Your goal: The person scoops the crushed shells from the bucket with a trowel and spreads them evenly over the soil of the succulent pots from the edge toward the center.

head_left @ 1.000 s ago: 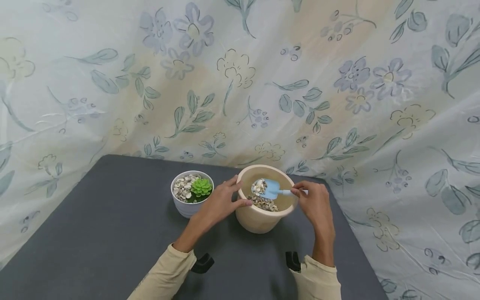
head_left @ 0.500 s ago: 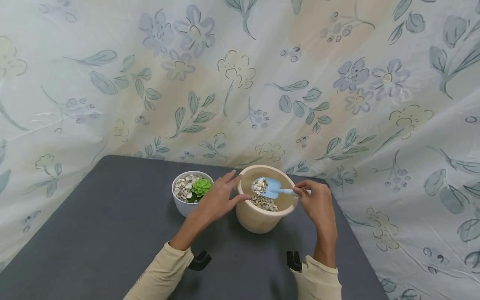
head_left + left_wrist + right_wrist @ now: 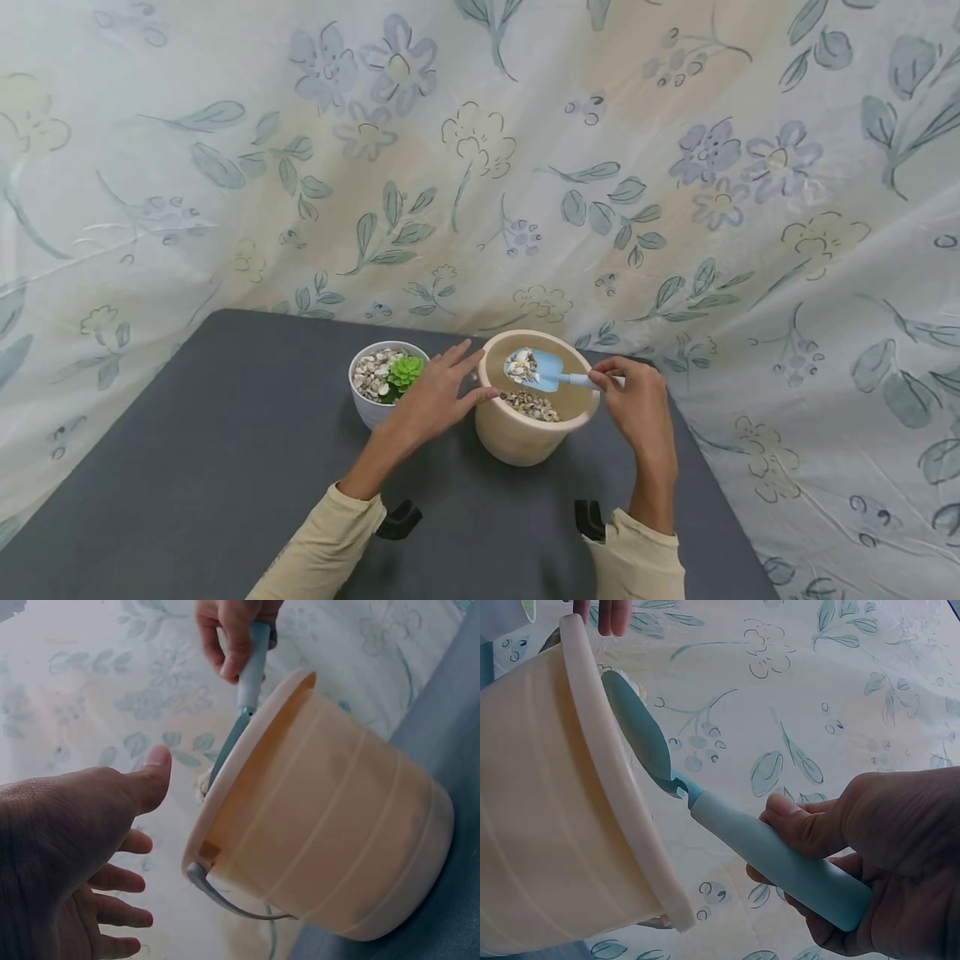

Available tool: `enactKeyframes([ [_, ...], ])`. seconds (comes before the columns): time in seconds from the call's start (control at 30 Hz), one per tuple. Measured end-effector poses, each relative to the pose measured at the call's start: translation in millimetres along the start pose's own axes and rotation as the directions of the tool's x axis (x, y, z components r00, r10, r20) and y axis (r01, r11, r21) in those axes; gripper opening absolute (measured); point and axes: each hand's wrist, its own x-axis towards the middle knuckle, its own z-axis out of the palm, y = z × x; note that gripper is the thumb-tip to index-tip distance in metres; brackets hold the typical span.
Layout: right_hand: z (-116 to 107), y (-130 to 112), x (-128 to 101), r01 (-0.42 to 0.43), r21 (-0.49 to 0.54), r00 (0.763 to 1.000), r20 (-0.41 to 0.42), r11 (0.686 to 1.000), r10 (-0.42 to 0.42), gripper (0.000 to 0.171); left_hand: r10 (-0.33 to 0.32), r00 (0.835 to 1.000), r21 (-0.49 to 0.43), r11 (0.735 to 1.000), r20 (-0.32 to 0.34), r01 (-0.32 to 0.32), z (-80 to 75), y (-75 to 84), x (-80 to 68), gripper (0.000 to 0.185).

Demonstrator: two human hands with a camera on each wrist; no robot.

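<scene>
My right hand [image 3: 636, 402] grips the pale blue handle of a small hand trowel [image 3: 780, 862]. The trowel's blade, loaded with pebbles [image 3: 521, 366], is level over the mouth of a cream bucket [image 3: 517, 442]. More pebbles [image 3: 531, 406] lie in the bottom of the bucket. My left hand [image 3: 431, 400] is at the bucket's left side, fingers spread and holding nothing; in the left wrist view a gap shows between its thumb and the rim. Behind that hand stands a white pot [image 3: 369, 410] with pebbles and a green succulent [image 3: 405, 373], partly covered by the hand.
Both pots stand on a dark grey table [image 3: 225, 467] near its back edge. A floral cloth [image 3: 480, 208] hangs behind and to the right. The bucket's grey carrying handle [image 3: 232, 906] hangs down at its side.
My left hand has let go of the bucket's rim and moved slightly left, its fingers spreading. The loaded trowel has risen slightly over the bucket in my right hand.
</scene>
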Motion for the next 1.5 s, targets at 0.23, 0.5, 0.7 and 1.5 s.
enactKeyframes([
  [0.23, 0, -6, 3, 0.019, 0.013, 1.0, -0.001, 1.0, -0.019, 0.015, -0.014, 1.0, 0.002, 1.0, -0.007, 0.014, -5.8, -3.6, -2.3, 0.073],
  [0.5, 4, -13, 5, 0.022, 0.018, 1.0, -0.015, 1.0, -0.021, 0.013, -0.028, 1.0, 0.011, 1.0, -0.009, 0.028, -12.1, -7.0, -5.2, 0.071],
  [0.7, 6, -14, 4, 0.034, 0.033, 0.999, -0.02, 0.999, -0.034, 0.012, -0.037, 0.999, 0.021, 0.999, -0.013, 0.037, -12.2, -7.9, -7.3, 0.07],
  [1.5, 38, -32, 8, 0.121, 0.11, 0.993, -0.012, 0.987, -0.12, 0.008, -0.132, 0.989, 0.033, 0.99, -0.073, 0.134, -24.2, -18.0, -28.9, 0.072],
])
